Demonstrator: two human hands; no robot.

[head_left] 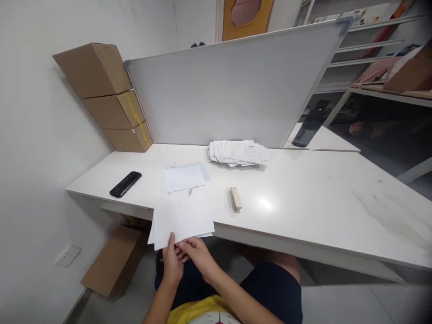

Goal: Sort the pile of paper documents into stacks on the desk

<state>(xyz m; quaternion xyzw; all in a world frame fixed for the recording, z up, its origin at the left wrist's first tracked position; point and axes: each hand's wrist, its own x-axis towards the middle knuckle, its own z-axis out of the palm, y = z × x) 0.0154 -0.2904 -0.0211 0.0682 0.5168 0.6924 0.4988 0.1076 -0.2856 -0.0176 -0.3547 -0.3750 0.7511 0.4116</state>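
Observation:
Several loose sheets of white paper (184,220) reach over the table's front edge toward me. My left hand (173,261) pinches their near edge, thumb on top and fingers underneath. Close beside it, my right hand (197,253) has its fingers curled at the same edge; its fingertips are partly hidden, and I cannot tell how firmly they grip. Beyond these sheets lies a small set of papers (185,177) on the table. A cream stapler (236,199) rests to the right of the sheets, and a thick stack of papers (236,153) is farther back.
A black phone (125,184) lies on the white table (303,193) at left. Stacked cardboard boxes (114,108) stand by the wall, next to a whiteboard panel (222,90) along the back. A dark bottle (311,123) is at back right. Another box (114,261) sits on the floor.

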